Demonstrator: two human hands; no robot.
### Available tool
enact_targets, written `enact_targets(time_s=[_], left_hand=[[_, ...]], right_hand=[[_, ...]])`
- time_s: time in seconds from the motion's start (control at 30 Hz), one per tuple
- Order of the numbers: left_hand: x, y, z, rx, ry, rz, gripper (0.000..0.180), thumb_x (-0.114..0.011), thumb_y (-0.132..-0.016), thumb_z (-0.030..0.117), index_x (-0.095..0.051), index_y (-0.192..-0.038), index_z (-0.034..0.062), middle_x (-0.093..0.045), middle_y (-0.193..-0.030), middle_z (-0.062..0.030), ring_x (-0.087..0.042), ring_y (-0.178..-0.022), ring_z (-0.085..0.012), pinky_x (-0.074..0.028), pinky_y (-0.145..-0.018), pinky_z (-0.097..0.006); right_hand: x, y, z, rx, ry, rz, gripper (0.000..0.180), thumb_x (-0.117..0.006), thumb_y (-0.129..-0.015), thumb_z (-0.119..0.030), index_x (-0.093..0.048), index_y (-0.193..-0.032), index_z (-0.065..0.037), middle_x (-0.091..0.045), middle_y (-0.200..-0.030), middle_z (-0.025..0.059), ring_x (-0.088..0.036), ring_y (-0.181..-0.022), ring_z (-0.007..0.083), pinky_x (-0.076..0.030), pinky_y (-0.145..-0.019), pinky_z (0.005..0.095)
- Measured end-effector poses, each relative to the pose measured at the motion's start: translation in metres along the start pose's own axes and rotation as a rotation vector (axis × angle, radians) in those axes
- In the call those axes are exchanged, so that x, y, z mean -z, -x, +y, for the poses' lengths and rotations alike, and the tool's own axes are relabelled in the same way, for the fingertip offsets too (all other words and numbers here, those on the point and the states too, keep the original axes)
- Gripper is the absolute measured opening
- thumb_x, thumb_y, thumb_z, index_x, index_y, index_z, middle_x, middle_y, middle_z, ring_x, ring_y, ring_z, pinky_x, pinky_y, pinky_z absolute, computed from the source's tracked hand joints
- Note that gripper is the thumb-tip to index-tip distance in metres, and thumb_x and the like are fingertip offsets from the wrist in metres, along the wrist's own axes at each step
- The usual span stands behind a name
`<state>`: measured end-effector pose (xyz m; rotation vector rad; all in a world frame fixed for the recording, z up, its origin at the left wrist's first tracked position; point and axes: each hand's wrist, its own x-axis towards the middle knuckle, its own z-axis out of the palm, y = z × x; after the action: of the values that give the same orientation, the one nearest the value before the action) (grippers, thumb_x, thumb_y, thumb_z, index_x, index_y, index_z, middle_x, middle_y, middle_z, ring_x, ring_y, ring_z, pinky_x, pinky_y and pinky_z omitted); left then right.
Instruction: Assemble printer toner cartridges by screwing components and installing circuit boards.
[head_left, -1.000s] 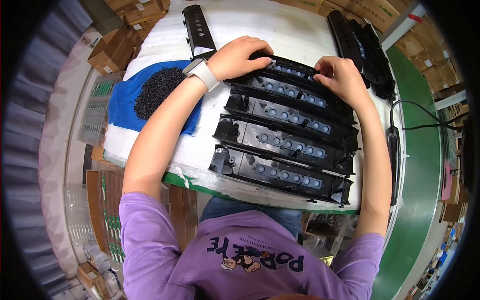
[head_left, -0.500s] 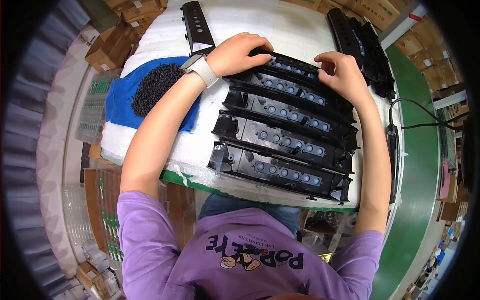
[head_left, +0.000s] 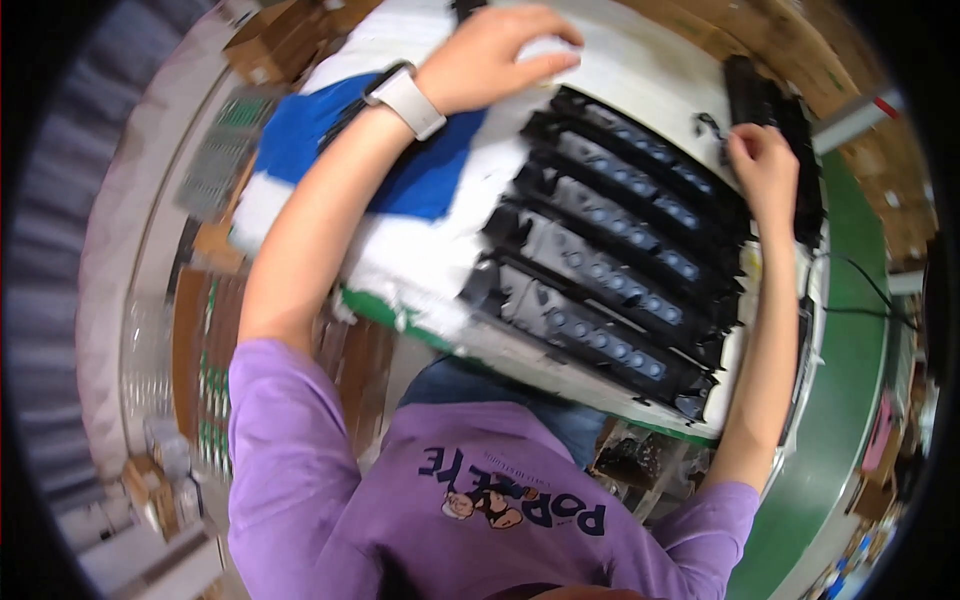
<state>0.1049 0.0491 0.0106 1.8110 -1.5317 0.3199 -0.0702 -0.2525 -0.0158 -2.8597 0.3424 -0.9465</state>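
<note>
Left hand [head_left: 495, 55] curls over white padding [head_left: 420, 255]; right hand [head_left: 765, 165] pinches the black trays' [head_left: 610, 260] edge; brown cartons [head_left: 265, 45] behind.

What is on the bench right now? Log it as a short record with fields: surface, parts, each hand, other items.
Surface: white padded bench top with a green edge
Parts: four long black plastic panels lying side by side, studded with round knobs
Left hand: resting on the white pad beyond the farthest panel, white watch on the wrist
Right hand: at the far end of the farthest panel, beside a black stack
Other items: blue cloth under the left forearm
</note>
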Motion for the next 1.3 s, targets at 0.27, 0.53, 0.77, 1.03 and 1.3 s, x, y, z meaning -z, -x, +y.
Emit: enact_targets(time_s=[0.27, 0.53, 0.77, 1.03, 1.3], left_hand=[[0.199, 0.230, 0.017, 0.744, -0.326, 0.648, 0.026, -0.056, -0.092, 0.024, -0.058, -0.107, 0.0030, -0.061, -0.088, -0.0017, -0.053, -0.075, -0.0087, -0.044, -0.068, -0.024], [0.149, 0.649, 0.103, 1.905, -0.963, 0.041, 0.072, -0.052, -0.083, 0.056, -0.043, -0.125, -0.0004, -0.043, -0.131, -0.0227, -0.039, -0.122, -0.0400, -0.036, -0.099, -0.048], [0.118, 0.722, 0.187, 1.882, -0.985, 0.023, 0.087, -0.060, -0.075, 0.058, -0.029, -0.139, 0.0080, -0.026, -0.147, -0.0125, -0.020, -0.135, -0.0368, -0.028, -0.104, -0.055], [0.170, 0.692, 0.154, 1.709, -0.637, -0.198, 0.079, -0.079, -0.065, 0.030, -0.041, -0.129, 0.0049, -0.056, -0.117, -0.0165, -0.054, -0.107, -0.0318, -0.045, -0.089, -0.039], [0.155, 0.688, 0.162, 1.731, -0.779, -0.048, 0.046, -0.081, -0.062, 0.024, -0.060, -0.097, 0.0031, -0.061, -0.090, -0.0170, -0.057, -0.093, -0.0341, -0.047, -0.081, -0.040]], right_hand=[[-0.008, -0.010, 0.044, 0.114, -0.050, -0.145, 0.021, -0.061, -0.086, -0.024, -0.066, -0.096, -0.006, -0.059, -0.080, 0.0072, -0.060, -0.075, 0.0170, -0.046, -0.070, 0.0285], [-0.007, -0.012, 0.050, 0.077, -0.285, -0.314, 0.028, -0.059, -0.090, -0.024, -0.062, -0.108, -0.002, -0.063, -0.100, 0.0042, -0.057, -0.093, 0.0113, -0.043, -0.085, 0.0244], [-0.001, -0.012, -0.011, 0.104, -0.267, -0.444, 0.027, -0.058, -0.092, -0.022, -0.060, -0.108, -0.001, -0.061, -0.102, 0.0032, -0.056, -0.092, 0.0098, -0.043, -0.083, 0.0229], [0.019, -0.032, -0.055, 0.273, -0.342, -0.489, 0.025, -0.054, -0.093, -0.014, -0.058, -0.110, 0.003, -0.059, -0.110, 0.0050, -0.055, -0.101, 0.0113, -0.041, -0.091, 0.0237], [0.037, -0.004, -0.096, 0.346, -0.329, -0.467, 0.021, -0.055, -0.092, -0.010, -0.058, -0.107, 0.004, -0.056, -0.110, 0.0046, -0.053, -0.101, 0.0119, -0.041, -0.089, 0.0231]])
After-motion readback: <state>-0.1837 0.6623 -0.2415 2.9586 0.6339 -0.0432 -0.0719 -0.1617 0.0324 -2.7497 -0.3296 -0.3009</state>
